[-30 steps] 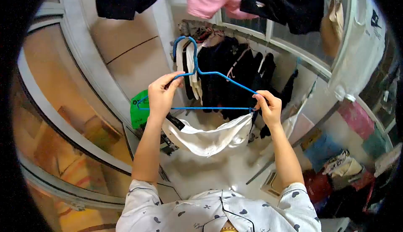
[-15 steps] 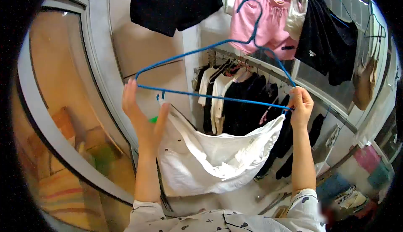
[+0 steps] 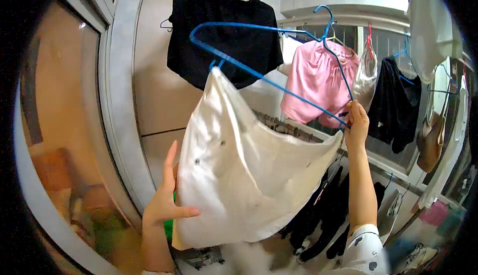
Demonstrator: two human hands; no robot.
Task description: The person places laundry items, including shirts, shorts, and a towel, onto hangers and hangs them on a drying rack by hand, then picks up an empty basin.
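My right hand (image 3: 357, 123) is closed round the right end of a blue hanger (image 3: 279, 82), which is raised and tilted with its left end nearer the camera. A white garment (image 3: 234, 170) hangs from the hanger's lower bar, attached near both ends by small blue loops. At the lower left my left hand (image 3: 167, 200) has its fingers spread, with the thumb lying over the garment's left edge; the fingers are not wrapped round it.
A black top (image 3: 224, 36) hangs behind the hanger. Pink shorts (image 3: 321, 80), a black garment (image 3: 396, 100) and a brown item (image 3: 430, 140) hang at the right. Dark clothes (image 3: 318, 220) hang lower down. A glass door frame (image 3: 119, 90) stands left.
The hanger and white garment have risen and swung, the left end coming closer. My left hand has left the hanger's end and moved down to the garment's side. The view has tilted up.
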